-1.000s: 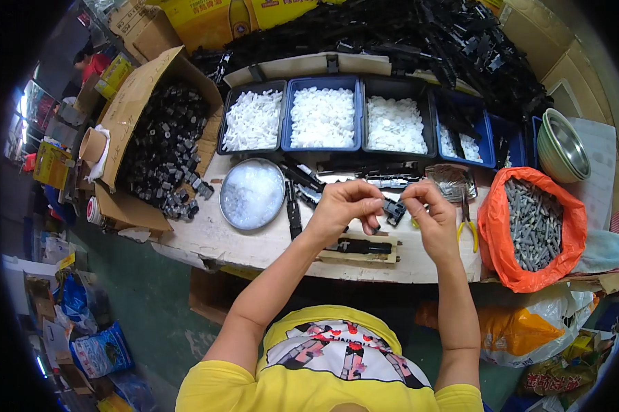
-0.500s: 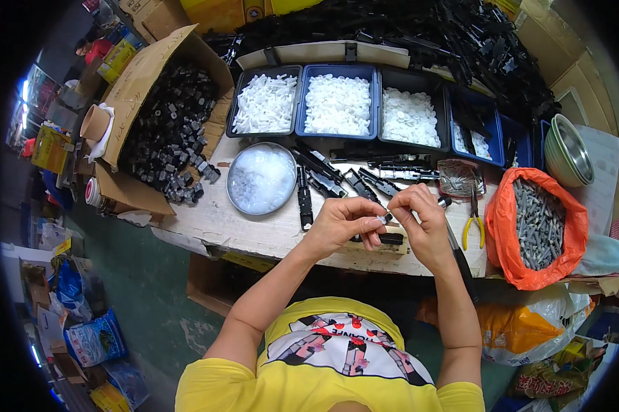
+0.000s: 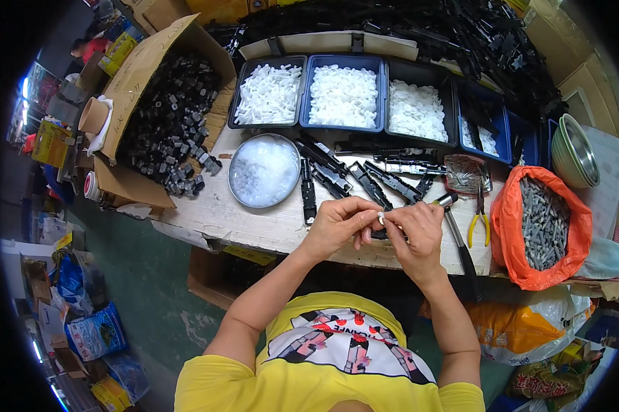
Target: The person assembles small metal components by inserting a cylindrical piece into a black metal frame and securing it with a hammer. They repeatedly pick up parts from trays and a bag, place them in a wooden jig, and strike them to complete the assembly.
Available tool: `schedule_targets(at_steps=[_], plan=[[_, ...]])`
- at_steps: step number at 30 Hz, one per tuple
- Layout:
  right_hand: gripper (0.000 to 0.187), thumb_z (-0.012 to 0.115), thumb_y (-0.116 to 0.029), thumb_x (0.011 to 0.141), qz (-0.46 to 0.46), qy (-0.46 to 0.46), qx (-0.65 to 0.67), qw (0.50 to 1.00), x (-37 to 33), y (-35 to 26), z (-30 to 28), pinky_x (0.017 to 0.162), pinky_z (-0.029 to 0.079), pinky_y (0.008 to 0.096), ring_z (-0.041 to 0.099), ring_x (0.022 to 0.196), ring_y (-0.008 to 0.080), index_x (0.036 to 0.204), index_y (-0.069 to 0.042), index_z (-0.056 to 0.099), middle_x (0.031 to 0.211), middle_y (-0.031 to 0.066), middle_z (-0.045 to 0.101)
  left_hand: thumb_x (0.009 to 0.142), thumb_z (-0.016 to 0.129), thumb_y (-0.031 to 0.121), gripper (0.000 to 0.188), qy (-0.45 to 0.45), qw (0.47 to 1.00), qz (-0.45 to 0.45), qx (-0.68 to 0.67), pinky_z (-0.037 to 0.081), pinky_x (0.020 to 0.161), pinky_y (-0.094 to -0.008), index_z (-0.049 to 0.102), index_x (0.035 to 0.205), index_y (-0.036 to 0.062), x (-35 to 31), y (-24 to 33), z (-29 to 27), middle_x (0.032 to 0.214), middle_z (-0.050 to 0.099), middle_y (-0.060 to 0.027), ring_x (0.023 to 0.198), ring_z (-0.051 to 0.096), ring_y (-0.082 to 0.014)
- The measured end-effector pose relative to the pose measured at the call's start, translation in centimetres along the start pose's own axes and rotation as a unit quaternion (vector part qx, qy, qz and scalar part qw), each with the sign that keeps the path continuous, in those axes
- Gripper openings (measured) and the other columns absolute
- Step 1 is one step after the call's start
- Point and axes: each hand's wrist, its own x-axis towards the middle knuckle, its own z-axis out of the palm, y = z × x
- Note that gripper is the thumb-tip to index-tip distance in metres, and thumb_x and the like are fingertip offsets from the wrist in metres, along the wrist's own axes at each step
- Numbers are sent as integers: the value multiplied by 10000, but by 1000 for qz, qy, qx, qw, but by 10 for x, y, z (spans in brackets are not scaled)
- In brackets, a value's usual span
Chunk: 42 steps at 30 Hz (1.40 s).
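Observation:
Over the front of the bench, my left hand [image 3: 340, 225] and my right hand [image 3: 417, 232] meet at the fingertips. Both pinch a small white plastic piece [image 3: 381, 218]; its exact kind is too small to make out. Just beyond my fingers lie several long black plastic and metal assemblies [image 3: 371, 187], laid side by side at a slant. Part of a black piece under my hands is hidden by them. A hammer [image 3: 460, 242] with a black grip rests right of my right hand. Left of the assemblies stands a round metal dish [image 3: 295, 162] of whitish translucent material.
Bins of white plastic parts [image 3: 344, 129] line the back, before a heap of black assemblies [image 3: 460, 38]. A cardboard box [image 3: 134, 86] of small black blocks is at left. Yellow-handled pliers [image 3: 479, 226], an orange bag [image 3: 508, 233] of grey pieces and stacked bowls [image 3: 560, 154] are at right.
My hands have come closer together, the right one turning inward over the piece. The white piece now shows between my fingertips. The whole view has shifted slightly.

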Motion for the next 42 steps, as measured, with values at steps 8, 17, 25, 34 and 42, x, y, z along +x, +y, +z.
schedule_targets(at_steps=[8,17,25,34,42], plan=[[116,665,-107,685,-40,-127,-66,989,-18,16,11,728,296,378,484,782,183,784,-121,607,749,-8,537,661,719,140,284,2,823,183,538,326,849,-354,645,925,65,-7,-3,-19,966,568,-45,941,453,-243],[132,646,-100,689,-16,-172,-55,983,-13,21,4,727,295,380,477,786,195,819,-120,629,752,6,523,646,710,161,298,-38,770,135,622,306,802,-372,618,920,92,-1,-6,-9,920,520,-48,921,436,-243],[75,645,-103,708,101,-30,-218,970,-1,87,-51,702,306,372,499,797,200,779,-108,622,765,21,549,640,701,200,204,-174,626,180,739,311,731,-404,633,761,51,56,29,33,836,536,-91,874,453,-270],[149,640,-134,666,173,-163,-357,903,12,139,-50,723,329,439,514,884,258,796,-61,636,833,99,599,643,639,106,104,-104,499,267,818,328,764,-396,685,731,76,257,-5,136,802,641,-92,884,525,-266],[158,609,-70,636,152,-157,-307,926,12,148,-47,741,317,433,528,855,272,791,-48,634,800,130,610,612,632,96,141,-133,501,246,819,353,767,-407,686,740,66,283,-12,141,777,651,-122,824,588,-298]])
